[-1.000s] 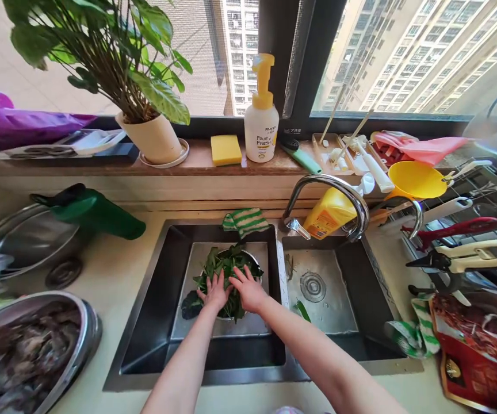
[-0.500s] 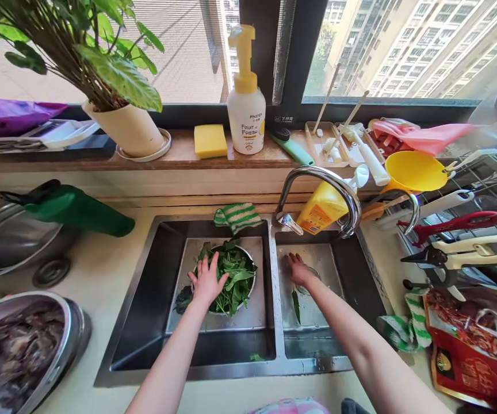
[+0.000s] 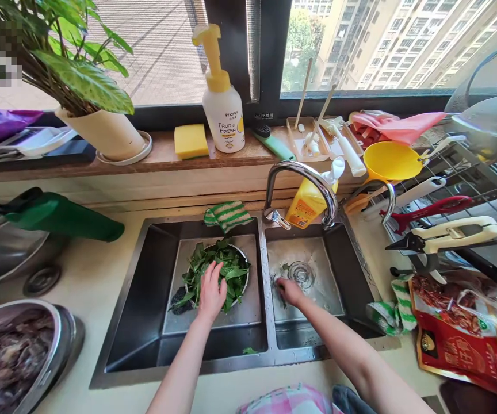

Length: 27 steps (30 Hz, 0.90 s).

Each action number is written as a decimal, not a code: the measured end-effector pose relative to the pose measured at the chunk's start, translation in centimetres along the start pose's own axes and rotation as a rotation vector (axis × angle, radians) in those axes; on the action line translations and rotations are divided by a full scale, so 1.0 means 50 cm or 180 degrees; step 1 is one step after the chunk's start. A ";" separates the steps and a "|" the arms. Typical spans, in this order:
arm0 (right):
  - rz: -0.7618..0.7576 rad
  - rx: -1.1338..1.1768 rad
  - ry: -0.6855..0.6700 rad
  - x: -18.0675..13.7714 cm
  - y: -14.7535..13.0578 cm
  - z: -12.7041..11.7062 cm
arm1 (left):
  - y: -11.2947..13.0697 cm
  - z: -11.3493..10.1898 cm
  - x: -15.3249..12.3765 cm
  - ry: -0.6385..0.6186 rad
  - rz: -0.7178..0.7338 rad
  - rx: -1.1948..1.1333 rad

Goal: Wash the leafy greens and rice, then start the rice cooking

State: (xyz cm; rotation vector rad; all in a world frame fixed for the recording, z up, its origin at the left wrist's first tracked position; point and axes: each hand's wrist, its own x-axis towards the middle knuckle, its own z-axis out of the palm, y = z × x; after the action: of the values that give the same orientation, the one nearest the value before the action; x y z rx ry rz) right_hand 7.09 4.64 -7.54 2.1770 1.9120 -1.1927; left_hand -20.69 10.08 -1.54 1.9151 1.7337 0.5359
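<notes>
- Here, a two-basin metal sink (image 3: 271, 322) sits beneath a windowsill (image 3: 157, 154).
- Leafy greens (image 3: 231, 265) fill a round bowl (image 3: 247, 282) in the left basin (image 3: 145, 305), some leaves hanging over its edge.
- The left hand (image 3: 211, 292) lies atop the greens, fingers slightly parted, thumb apart.
- The right hand (image 3: 290, 291) is low in the right basin (image 3: 328, 293), beside the drain (image 3: 302, 273), fingers curled; whether they pinch anything cannot be told.
</notes>
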 end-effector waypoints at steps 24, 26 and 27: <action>-0.0885 -0.0201 0.0231 -0.007 -0.439 0.010 | -0.153 -0.063 -0.206 0.0543 -0.0621 -0.0974; -0.1075 -0.0222 0.0413 -0.009 -0.416 0.006 | -0.157 -0.055 -0.210 0.0523 -0.0636 -0.0987; -0.1158 -0.0128 0.0535 -0.013 -0.398 -0.004 | -0.155 -0.052 -0.212 0.0509 -0.0635 -0.0991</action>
State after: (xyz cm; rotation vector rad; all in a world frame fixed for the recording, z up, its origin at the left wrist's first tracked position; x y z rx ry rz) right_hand -9.70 9.26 2.09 2.0251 2.4597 -1.0205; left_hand -29.59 0.33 -3.70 1.5012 1.7926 0.8465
